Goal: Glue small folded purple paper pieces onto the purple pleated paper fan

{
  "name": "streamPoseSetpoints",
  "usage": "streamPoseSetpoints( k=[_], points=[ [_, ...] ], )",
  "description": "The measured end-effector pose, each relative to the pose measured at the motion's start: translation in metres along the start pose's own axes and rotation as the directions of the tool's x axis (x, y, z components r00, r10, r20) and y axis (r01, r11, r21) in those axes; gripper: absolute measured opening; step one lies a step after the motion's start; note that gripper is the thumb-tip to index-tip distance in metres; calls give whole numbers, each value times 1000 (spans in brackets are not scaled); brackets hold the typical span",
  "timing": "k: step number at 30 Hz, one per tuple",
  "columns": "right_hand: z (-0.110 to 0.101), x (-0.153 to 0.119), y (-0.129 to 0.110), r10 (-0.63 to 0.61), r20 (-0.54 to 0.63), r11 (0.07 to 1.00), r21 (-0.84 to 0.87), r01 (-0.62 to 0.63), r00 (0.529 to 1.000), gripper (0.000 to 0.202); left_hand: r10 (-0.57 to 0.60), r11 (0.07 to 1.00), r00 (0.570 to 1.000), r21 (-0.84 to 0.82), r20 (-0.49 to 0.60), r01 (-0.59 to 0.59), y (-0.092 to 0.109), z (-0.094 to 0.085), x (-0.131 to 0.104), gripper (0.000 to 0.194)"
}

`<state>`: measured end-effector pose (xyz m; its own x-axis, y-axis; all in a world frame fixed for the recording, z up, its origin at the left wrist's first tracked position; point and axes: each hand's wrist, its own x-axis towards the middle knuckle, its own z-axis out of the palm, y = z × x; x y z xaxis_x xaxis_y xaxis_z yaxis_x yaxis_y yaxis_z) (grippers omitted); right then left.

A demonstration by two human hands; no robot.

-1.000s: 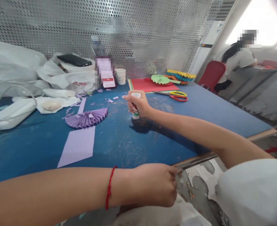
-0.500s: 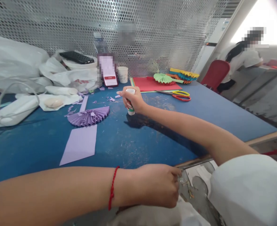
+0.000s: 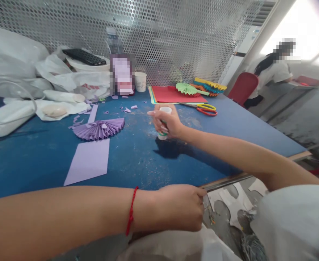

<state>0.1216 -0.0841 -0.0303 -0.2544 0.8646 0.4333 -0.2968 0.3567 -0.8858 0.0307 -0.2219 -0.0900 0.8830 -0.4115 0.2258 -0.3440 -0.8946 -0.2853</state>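
Note:
My right hand (image 3: 170, 121) is wrapped around a glue stick (image 3: 165, 110), white with a bit of green, held upright just above the blue table (image 3: 137, 159). Its lower end shows below my fingers. At the table's front edge my left hand (image 3: 182, 206), with a red cord bracelet at the wrist, is curled into a fist. Its palm side is hidden, so I cannot see whether anything is in it. To the left lie a pleated purple paper fan (image 3: 99, 129), a purple paper strip (image 3: 93, 114) and a flat sheet of purple paper (image 3: 90, 159).
Red and yellow scissors (image 3: 202, 108) lie beside stacked coloured paper (image 3: 164, 95) with a green pleated fan (image 3: 187, 89). A paper cup (image 3: 140, 82), a phone (image 3: 122, 74) and a bottle (image 3: 114, 41) stand at the back. Plastic bags (image 3: 9, 50) fill the left. A person (image 3: 273, 70) sits at right.
My right hand has moved with the glue stick a little to the right and nearer to me. The view has shifted slightly; my left hand stays curled in about the same place.

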Motion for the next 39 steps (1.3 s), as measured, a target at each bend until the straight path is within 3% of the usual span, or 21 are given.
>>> streamPoseSetpoints(
  k=[5, 8, 15, 18, 24, 28, 31, 36, 39],
  points=[
    [23, 34, 27, -1, -17, 1000, 29, 2, 1000, 51, 17, 1000, 1000, 11, 22, -17, -2, 4, 0, 35],
    [25, 37, 28, -37, -24, 997, 64, 39, 999, 52, 40, 999, 998, -24, 50, -39, -3, 4, -2, 34],
    [-5, -15, -11, 6, -4, 999, 53, -6, 1000, 41, 26, 1000, 995, 3, 98, -26, -2, -2, -1, 31],
    [-13, -25, -20, 32, -17, 999, 13, -31, 999, 41, -5, 1000, 997, 25, 76, 3, 0, -2, 0, 34],
    [15, 19, 16, 30, -81, 998, -46, -34, 996, 46, 16, 999, 997, -45, 81, -12, -4, -5, 2, 20],
    [28, 42, 35, -9, -70, 999, -54, 5, 997, 45, 32, 998, 993, -51, 111, -26, -6, -6, 3, 31],
    [23, 31, 26, -33, -32, 999, -27, 32, 999, 43, 37, 999, 994, -30, 103, -34, -6, -6, 2, 36],
    [3, -13, -6, 22, 0, 999, -28, -22, 1000, 40, -3, 998, 1000, -55, 3, 3, -3, -3, 0, 28],
    [-1, -20, -9, 12, 28, 999, -34, -11, 1000, 43, -16, 998, 1000, -58, -5, 15, -2, -4, 0, 24]
  ],
)
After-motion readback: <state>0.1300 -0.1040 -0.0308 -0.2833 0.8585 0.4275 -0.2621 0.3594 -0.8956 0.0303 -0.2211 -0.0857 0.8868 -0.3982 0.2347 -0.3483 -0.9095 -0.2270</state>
